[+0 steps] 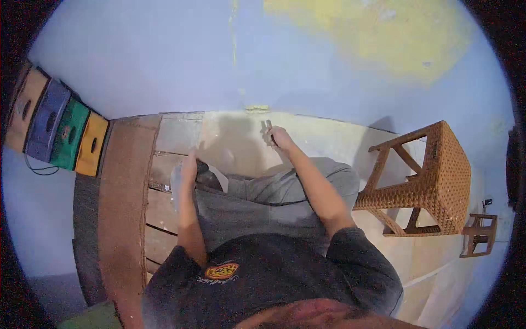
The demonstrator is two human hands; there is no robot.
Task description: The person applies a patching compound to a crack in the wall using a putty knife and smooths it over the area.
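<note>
A pale blue wall (164, 55) with a worn yellow patch (372, 33) rises at the far side, above a low platform of wooden planks (164, 164) and a lighter sheet of board (329, 137). A row of coloured crates (57, 129) hangs at the far left, and a wicker stool (433, 175) lies tipped on its side at the right, with a smaller one (479, 233) beyond it.

From the head camera, the person sits cross-legged in grey trousers (263, 203). The right hand (280, 137) reaches to the far edge of the board, fingers closed round a small dark tool (269, 129), perhaps a marker or blade; it is too small to tell. The left hand (190, 167) rests curled on the left knee, touching a dark object (203, 167) and a pale scrap (219, 176); its grip is unclear.

The work looks to be at marking or scoring the board near the wall. The next stroke would call for a steady tip kept on the surface, with the left hand bracing.
</note>
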